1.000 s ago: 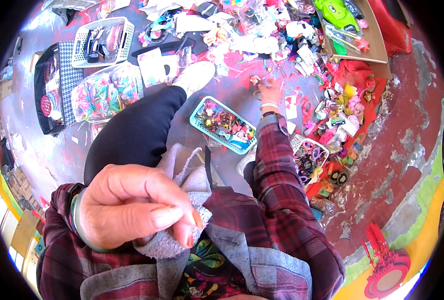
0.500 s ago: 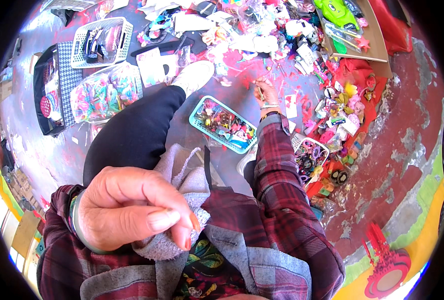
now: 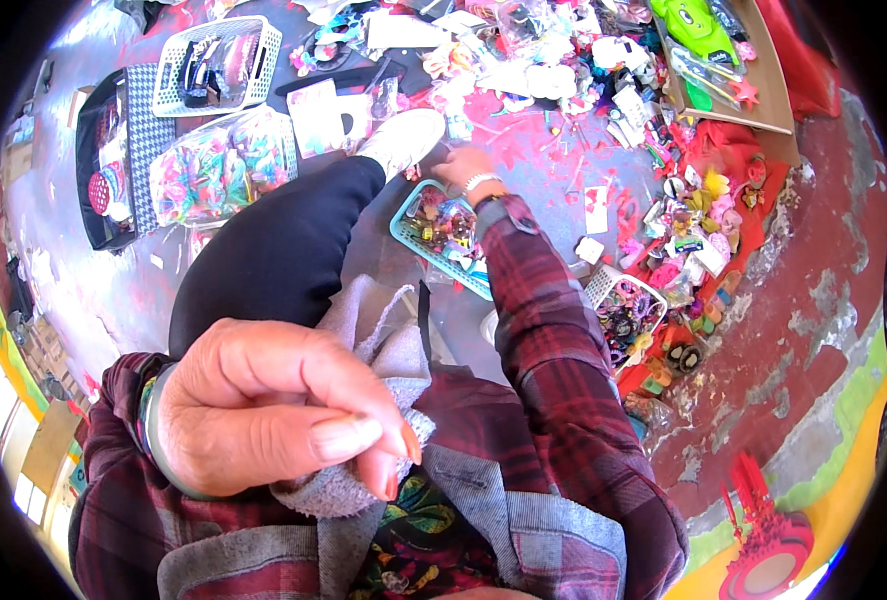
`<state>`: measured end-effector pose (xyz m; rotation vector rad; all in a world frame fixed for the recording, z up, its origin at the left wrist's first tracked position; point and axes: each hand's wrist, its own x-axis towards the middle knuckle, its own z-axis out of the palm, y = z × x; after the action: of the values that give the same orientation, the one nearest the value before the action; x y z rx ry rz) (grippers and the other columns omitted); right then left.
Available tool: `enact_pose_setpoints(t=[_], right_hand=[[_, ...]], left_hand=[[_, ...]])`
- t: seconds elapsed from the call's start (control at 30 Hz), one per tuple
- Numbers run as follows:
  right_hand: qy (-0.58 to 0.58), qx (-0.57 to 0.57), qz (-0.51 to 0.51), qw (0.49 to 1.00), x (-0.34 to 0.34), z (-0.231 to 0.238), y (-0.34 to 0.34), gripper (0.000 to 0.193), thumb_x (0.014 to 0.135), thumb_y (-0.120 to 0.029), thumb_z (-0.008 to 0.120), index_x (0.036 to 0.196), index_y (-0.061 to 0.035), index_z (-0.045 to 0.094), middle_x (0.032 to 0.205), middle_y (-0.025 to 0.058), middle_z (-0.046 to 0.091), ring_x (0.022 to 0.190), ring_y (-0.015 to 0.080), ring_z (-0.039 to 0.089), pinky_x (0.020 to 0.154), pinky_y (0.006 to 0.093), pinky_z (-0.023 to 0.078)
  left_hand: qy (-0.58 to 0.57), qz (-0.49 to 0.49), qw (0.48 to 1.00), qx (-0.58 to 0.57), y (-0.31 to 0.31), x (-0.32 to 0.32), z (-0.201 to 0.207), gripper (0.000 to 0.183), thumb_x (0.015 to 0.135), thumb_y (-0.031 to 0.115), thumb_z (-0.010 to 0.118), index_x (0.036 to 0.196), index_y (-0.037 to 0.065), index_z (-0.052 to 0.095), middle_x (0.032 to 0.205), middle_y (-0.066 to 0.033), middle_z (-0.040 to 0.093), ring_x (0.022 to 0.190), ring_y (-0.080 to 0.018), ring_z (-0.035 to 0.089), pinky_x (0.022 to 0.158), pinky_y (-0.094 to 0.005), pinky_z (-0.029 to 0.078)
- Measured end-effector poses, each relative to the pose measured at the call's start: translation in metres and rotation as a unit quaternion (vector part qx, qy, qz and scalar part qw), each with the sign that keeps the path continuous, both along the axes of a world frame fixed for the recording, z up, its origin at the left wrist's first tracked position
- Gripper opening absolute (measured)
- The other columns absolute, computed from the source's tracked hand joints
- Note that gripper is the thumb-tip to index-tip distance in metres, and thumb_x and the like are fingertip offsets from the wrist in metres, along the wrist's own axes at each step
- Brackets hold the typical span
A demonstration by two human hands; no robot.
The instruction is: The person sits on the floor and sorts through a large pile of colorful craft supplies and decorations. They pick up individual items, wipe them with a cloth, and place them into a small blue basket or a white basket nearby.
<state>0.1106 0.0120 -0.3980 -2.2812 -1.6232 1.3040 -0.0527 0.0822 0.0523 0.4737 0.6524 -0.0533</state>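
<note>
Close to the camera, my left hand [image 3: 274,410] is closed in a pinch, thumb against fingers, with orange-red at the fingertips. Whether anything small is between them I cannot make out. Behind it a grey towelling cloth [image 3: 399,375] hangs over my lap. My right hand [image 3: 467,168] reaches forward to the far edge of a light teal basket [image 3: 426,262] filled with small hair accessories. Its fingers are curled, partly hidden, beside my white shoe [image 3: 404,138]; what they hold is too small to tell. The right sleeve covers part of the basket.
A white basket [image 3: 596,290] of hair ties stands right of my forearm. Accessories lie heaped on red cloth [image 3: 719,140] beside a cardboard box [image 3: 779,95]. At left are a white basket [image 3: 164,80], a bag of colourful pieces [image 3: 219,165] and a black case [image 3: 94,215].
My right hand has moved left, from the floor beyond the basket's right end to its far edge near the shoe. My left hand keeps its pinch, shifting slightly right in view.
</note>
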Motion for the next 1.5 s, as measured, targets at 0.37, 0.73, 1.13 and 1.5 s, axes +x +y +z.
enact_pose_setpoints(t=[0.37,0.73,1.13,1.5], right_hand=[[0.181,-0.113,-0.065,0.975,-0.022,-0.006,0.028,0.036,0.06,-0.033,0.068,0.088,-0.0122,0.063,0.091,0.0118,0.06,0.083,0.0242,0.058,0.072,0.0344,0.044],[0.433,0.032,-0.322,0.842,0.063,0.162,-0.006,0.014,0.072,-0.01,0.061,0.084,-0.0021,0.064,0.06,-0.0014,0.055,0.046,0.0043,0.042,0.041,0.0192,0.031],[0.271,0.3,-0.234,0.884,-0.006,0.455,-0.075,0.012,0.075,-0.005,0.058,0.086,0.0004,0.061,0.071,0.0023,0.058,0.062,0.0036,0.051,0.055,0.0184,0.042],[0.505,0.344,-0.45,0.651,-0.024,0.456,-0.136,0.035,0.081,-0.001,0.038,0.116,0.0003,0.034,0.107,0.0152,0.05,0.085,0.0189,0.053,0.069,0.0255,0.042]], left_hand=[[0.005,0.022,1.0,-0.016,0.004,-0.005,0.001,0.015,0.08,-0.004,0.043,0.089,-0.01,0.053,0.079,-0.017,0.058,0.074,-0.0188,0.058,0.072,-0.0298,0.045],[0.005,-0.012,0.997,0.077,0.0,-0.002,0.007,0.017,0.085,0.01,0.041,0.083,-0.003,0.052,0.079,-0.0096,0.055,0.075,-0.0152,0.053,0.068,-0.0269,0.042],[-0.173,0.017,0.974,0.148,-0.063,0.02,-0.027,0.034,0.088,0.026,0.04,0.11,0.0,0.045,0.091,-0.0093,0.054,0.083,-0.0153,0.054,0.072,-0.0281,0.044],[-0.236,-0.013,0.97,-0.055,-0.095,0.045,-0.027,0.038,0.086,0.036,0.039,0.109,0.006,0.044,0.098,-0.0094,0.052,0.086,-0.0196,0.053,0.076,-0.0314,0.044]])
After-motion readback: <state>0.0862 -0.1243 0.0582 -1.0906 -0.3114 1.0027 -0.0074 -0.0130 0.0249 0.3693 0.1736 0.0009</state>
